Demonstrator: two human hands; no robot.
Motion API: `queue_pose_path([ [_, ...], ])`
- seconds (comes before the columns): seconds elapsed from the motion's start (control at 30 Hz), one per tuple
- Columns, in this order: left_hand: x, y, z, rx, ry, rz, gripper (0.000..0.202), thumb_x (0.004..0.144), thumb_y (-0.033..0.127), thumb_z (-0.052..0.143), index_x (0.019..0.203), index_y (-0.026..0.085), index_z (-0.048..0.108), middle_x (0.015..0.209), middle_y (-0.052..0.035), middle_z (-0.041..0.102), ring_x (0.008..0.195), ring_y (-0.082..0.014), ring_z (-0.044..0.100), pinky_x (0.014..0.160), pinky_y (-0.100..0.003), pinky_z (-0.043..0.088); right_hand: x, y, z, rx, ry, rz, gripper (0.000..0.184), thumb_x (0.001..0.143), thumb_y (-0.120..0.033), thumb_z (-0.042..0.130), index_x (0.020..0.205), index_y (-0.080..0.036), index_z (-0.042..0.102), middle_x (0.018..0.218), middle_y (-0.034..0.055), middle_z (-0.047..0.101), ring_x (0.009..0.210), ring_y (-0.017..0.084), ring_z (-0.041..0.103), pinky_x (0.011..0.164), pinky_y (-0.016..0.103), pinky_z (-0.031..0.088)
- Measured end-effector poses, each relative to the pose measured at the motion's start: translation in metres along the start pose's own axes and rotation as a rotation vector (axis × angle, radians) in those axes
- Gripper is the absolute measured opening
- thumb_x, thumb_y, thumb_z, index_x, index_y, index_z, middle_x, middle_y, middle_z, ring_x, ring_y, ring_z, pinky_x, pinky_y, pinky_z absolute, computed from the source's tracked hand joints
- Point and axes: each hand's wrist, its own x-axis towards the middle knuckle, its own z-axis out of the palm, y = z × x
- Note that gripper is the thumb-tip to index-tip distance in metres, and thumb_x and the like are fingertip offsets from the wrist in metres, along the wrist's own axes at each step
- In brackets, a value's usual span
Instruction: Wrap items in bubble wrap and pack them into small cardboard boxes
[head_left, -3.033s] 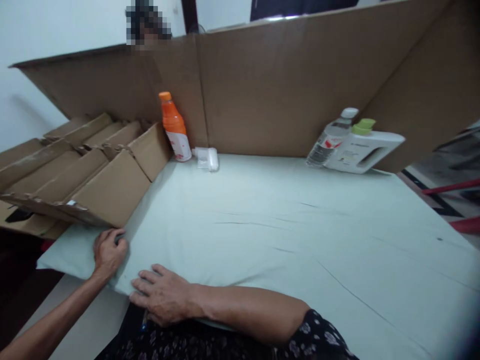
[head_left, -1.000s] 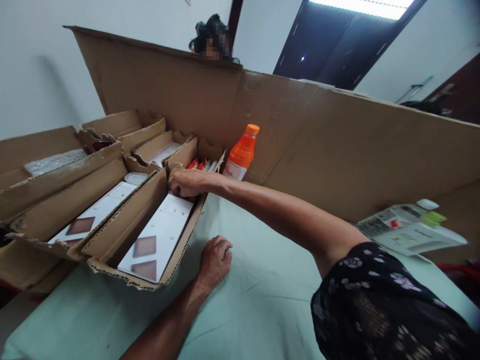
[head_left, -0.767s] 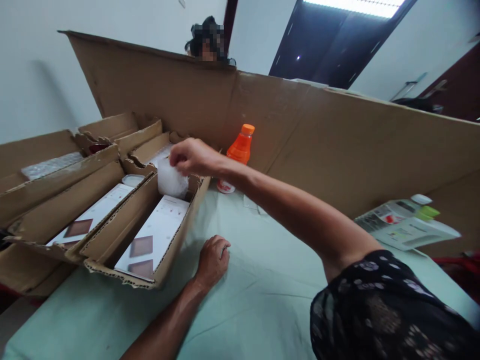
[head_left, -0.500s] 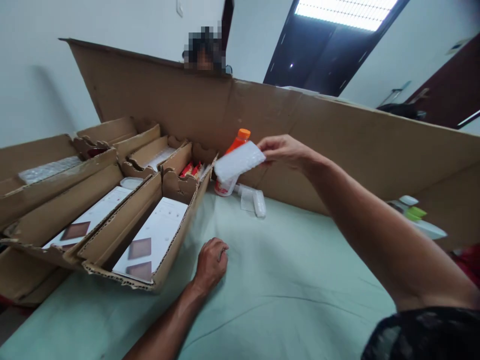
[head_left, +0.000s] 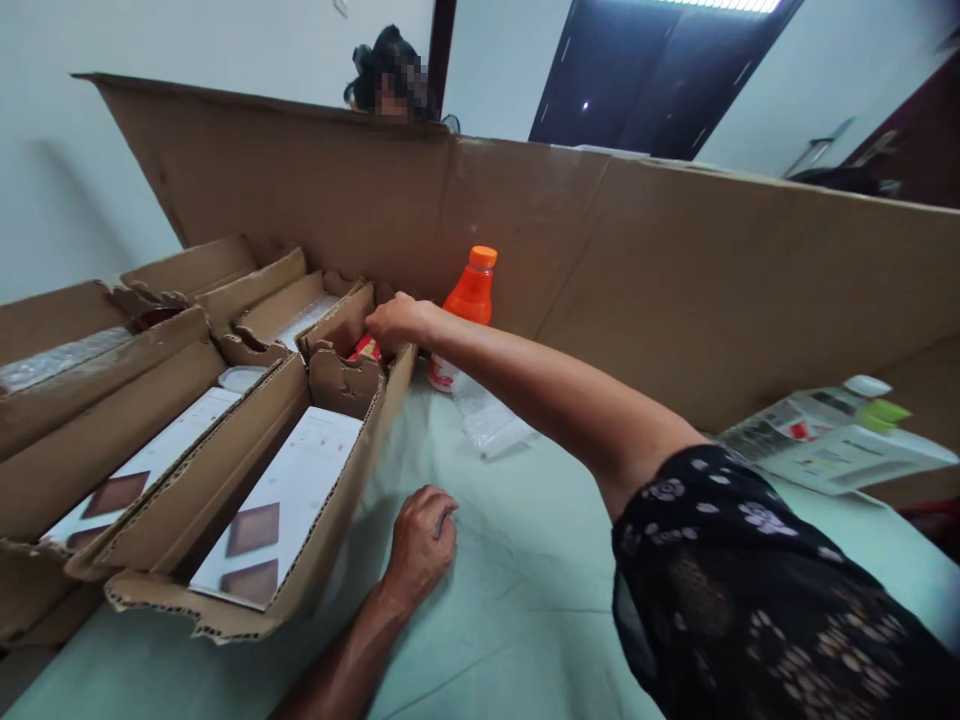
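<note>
Red packets [head_left: 365, 348] lie in the far section of a corrugated box [head_left: 337, 520], near the table's left end, just under the right hand [head_left: 400, 322]; its fingertips are hidden, so whether they pinch a packet I cannot tell. Brown cardboard, ragged at the cut edges, forms the long troughs; smooth cloth covers the table [head_left: 540, 540], where the left hand [head_left: 424, 540] rests, fingers curled together – whether around anything is unclear. A flat white carton [head_left: 289, 480] fills the box's near section. Clear bubble wrap [head_left: 487, 425] and an orange bottle [head_left: 471, 290], both partly blocked by the right forearm, sit towards the far edge; a clear bottle [head_left: 795, 425] and white jug [head_left: 847, 460] lean near the far right corner. Only a bright, glossy-looking sliver of the packets shows.
</note>
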Motion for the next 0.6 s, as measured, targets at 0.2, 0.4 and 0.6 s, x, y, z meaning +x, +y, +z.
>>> queue_pose_path([
  [0.2,0.000,0.000,0.002,-0.012,0.001,-0.022,0.023,0.082,0.005,0.050,0.088,0.020,0.066,0.089,-0.0039,0.070,0.088,-0.0186,0.067,0.081,-0.032,0.050,0.019,-0.001,0.027,-0.005,-0.048,0.096,0.016,0.078,-0.019,0.078,0.094,-0.020,0.081,0.101,0.0116,0.080,0.109,0.029,0.073,0.092,0.036,0.054],
  [0.4,0.000,-0.001,0.003,-0.012,0.006,-0.014,0.024,0.081,0.004,0.051,0.088,0.021,0.066,0.089,-0.0040,0.069,0.088,-0.0189,0.066,0.081,-0.032,0.050,-0.021,0.032,-0.017,0.152,0.166,0.147,0.020,0.089,-0.019,0.067,0.104,-0.012,0.079,0.104,0.0147,0.079,0.104,0.027,0.073,0.095,0.038,0.053],
  [0.6,0.001,0.000,0.001,-0.007,-0.010,-0.011,0.025,0.080,0.004,0.051,0.088,0.021,0.067,0.090,-0.0040,0.069,0.089,-0.0194,0.065,0.083,-0.033,0.050,-0.112,0.142,-0.037,0.626,0.211,0.166,0.019,0.089,-0.034,0.075,0.084,-0.017,0.078,0.077,0.0037,0.075,0.072,0.015,0.069,0.074,0.030,0.056],
])
